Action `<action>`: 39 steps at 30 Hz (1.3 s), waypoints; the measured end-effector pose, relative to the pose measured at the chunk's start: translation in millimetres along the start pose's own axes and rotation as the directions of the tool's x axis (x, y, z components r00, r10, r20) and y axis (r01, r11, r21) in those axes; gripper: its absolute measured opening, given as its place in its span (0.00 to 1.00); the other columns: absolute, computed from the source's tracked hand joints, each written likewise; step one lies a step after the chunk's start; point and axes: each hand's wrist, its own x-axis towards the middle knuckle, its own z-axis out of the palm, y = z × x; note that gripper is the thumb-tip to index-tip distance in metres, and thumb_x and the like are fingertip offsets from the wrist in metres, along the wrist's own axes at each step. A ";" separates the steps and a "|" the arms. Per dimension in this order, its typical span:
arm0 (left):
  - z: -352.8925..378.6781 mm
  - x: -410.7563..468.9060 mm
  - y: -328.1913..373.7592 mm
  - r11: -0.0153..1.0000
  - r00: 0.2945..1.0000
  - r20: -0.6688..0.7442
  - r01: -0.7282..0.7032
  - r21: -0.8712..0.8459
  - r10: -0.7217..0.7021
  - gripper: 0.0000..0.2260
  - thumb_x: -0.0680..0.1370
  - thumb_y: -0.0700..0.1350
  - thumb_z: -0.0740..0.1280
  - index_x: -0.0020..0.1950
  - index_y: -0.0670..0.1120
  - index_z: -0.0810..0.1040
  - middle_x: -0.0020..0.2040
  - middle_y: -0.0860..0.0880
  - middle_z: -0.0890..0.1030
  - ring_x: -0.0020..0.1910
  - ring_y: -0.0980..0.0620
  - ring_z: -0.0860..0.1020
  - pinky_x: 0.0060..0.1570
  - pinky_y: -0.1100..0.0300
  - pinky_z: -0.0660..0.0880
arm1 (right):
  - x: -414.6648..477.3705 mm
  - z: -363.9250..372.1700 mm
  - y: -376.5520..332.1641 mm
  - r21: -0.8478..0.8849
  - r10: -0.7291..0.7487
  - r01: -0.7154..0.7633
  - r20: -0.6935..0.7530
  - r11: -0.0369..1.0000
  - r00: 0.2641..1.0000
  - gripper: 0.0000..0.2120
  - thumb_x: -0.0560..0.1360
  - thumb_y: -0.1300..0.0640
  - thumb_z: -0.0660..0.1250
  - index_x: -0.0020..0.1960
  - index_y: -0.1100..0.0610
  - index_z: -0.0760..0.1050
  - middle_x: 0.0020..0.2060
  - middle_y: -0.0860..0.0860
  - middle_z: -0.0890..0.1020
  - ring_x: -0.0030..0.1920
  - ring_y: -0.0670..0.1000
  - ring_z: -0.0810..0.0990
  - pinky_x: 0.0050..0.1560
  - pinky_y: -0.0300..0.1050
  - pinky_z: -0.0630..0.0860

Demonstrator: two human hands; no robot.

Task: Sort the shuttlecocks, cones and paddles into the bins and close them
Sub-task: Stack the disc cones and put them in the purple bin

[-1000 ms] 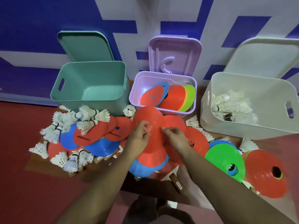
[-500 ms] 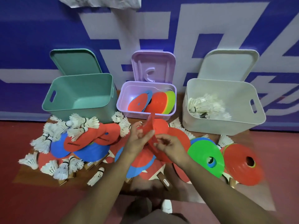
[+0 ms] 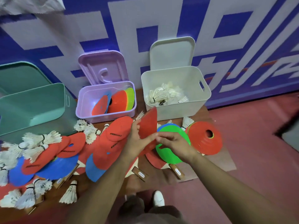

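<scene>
While pinched between both hands, held tilted on edge just in front of the white bin (image 3: pixel 176 109): one red disc cone (image 3: pixel 148 125), thin, smooth, matte, rim curved, its flat face turned toward the camera. Left hand (image 3: pixel 137 139) with grip closed on the cone's lower left edge, thumb across the front. Right hand (image 3: pixel 174 143) with fingertips (image 3: pixel 159 136) pressed to the lower right rim, grip likewise closed on the same cone.

Behind, in a row against the blue and white wall (image 3: pixel 145 29), each with lid propped open: teal bin (image 3: pixel 32 104), lilac bin (image 3: pixel 105 101) holding red, blue, orange and yellow-green cones stood on edge, white bin holding a heap of white feather shuttlecocks (image 3: pixel 165 94).

Spread over the low wooden surface (image 3: pixel 215 160): red and blue paddles (image 3: pixel 113 143) overlapping, wooden handles pointing toward the camera; loose shuttlecocks (image 3: pixel 37 139) piled at the left; a green cone (image 3: pixel 171 152) under the right hand; a ridged red cone with centre hole (image 3: pixel 205 139) just beside it.
</scene>
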 end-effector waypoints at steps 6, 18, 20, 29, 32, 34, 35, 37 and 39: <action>13.8 -1.7 12.0 0.998 0.998 0.013 -0.056 0.007 0.056 0.33 0.67 0.44 0.80 0.67 0.49 0.67 0.56 0.49 0.78 0.54 0.57 0.79 0.55 0.65 0.74 | -8.4 -29.5 12.9 -0.036 0.086 -0.087 -0.041 0.996 0.995 0.16 0.75 0.65 0.64 0.59 0.52 0.81 0.55 0.51 0.84 0.50 0.49 0.81 0.49 0.39 0.75; 13.0 -4.8 -1.3 0.981 1.000 0.023 0.006 0.191 -0.011 0.36 0.68 0.53 0.78 0.71 0.52 0.66 0.66 0.53 0.69 0.66 0.51 0.71 0.68 0.49 0.70 | -3.4 -76.6 109.7 -0.250 0.383 -0.591 -0.560 0.767 0.735 0.33 0.72 0.38 0.70 0.63 0.63 0.70 0.58 0.60 0.79 0.59 0.62 0.77 0.52 0.50 0.75; 13.9 -4.2 -1.1 0.982 1.000 0.025 -0.003 0.189 -0.001 0.34 0.68 0.52 0.78 0.70 0.52 0.66 0.65 0.53 0.68 0.65 0.51 0.71 0.68 0.51 0.70 | -0.8 -69.2 110.4 -0.147 0.369 -0.536 -0.575 0.831 0.730 0.28 0.72 0.43 0.72 0.63 0.61 0.75 0.57 0.58 0.81 0.58 0.60 0.79 0.47 0.43 0.73; 3.0 3.8 -13.9 0.983 0.997 0.064 -0.048 0.175 0.037 0.34 0.65 0.59 0.77 0.67 0.54 0.68 0.64 0.50 0.74 0.61 0.55 0.74 0.65 0.55 0.72 | 6.0 -51.3 109.3 0.307 0.476 -0.365 -0.606 0.879 0.637 0.10 0.71 0.58 0.76 0.46 0.62 0.78 0.38 0.52 0.80 0.33 0.48 0.76 0.25 0.33 0.72; -6.9 1.6 -14.6 0.982 0.997 0.052 -0.066 0.179 0.058 0.30 0.69 0.53 0.77 0.67 0.52 0.68 0.65 0.50 0.73 0.61 0.54 0.73 0.64 0.56 0.71 | 3.8 -45.7 104.7 0.390 0.481 -0.291 -0.600 0.874 0.640 0.11 0.74 0.59 0.74 0.50 0.65 0.78 0.38 0.54 0.81 0.34 0.52 0.79 0.24 0.37 0.74; -13.8 -1.2 -15.4 0.984 0.996 0.050 -0.075 0.160 0.068 0.29 0.70 0.53 0.76 0.66 0.53 0.68 0.65 0.50 0.74 0.62 0.53 0.73 0.65 0.56 0.71 | -2.2 -41.5 95.1 0.482 0.479 -0.196 -0.582 0.854 0.657 0.04 0.78 0.61 0.68 0.47 0.62 0.75 0.40 0.56 0.80 0.36 0.54 0.79 0.31 0.44 0.77; -17.3 -4.4 -14.7 0.986 0.997 0.049 -0.069 0.150 0.062 0.28 0.70 0.53 0.76 0.66 0.53 0.69 0.64 0.50 0.74 0.62 0.53 0.73 0.64 0.56 0.71 | -6.5 -38.1 87.2 0.549 0.474 -0.127 -0.556 0.826 0.682 0.05 0.79 0.63 0.65 0.44 0.60 0.73 0.42 0.58 0.80 0.38 0.55 0.80 0.36 0.48 0.78; -21.6 -9.7 -10.6 0.989 0.997 0.043 -0.068 0.129 0.063 0.27 0.69 0.54 0.76 0.65 0.54 0.69 0.64 0.49 0.74 0.62 0.52 0.73 0.64 0.54 0.72 | -15.8 -28.4 67.6 0.609 0.393 -0.001 -0.511 0.793 0.765 0.06 0.79 0.66 0.62 0.45 0.59 0.72 0.43 0.59 0.82 0.41 0.56 0.81 0.46 0.53 0.79; -22.8 -14.2 -3.1 0.993 0.998 0.046 -0.053 0.102 0.049 0.26 0.71 0.52 0.76 0.65 0.52 0.69 0.62 0.48 0.75 0.61 0.51 0.74 0.62 0.54 0.73 | -24.6 -15.1 46.6 0.519 0.252 0.066 -0.517 0.852 0.818 0.06 0.79 0.66 0.63 0.45 0.57 0.73 0.42 0.57 0.82 0.41 0.55 0.80 0.44 0.51 0.77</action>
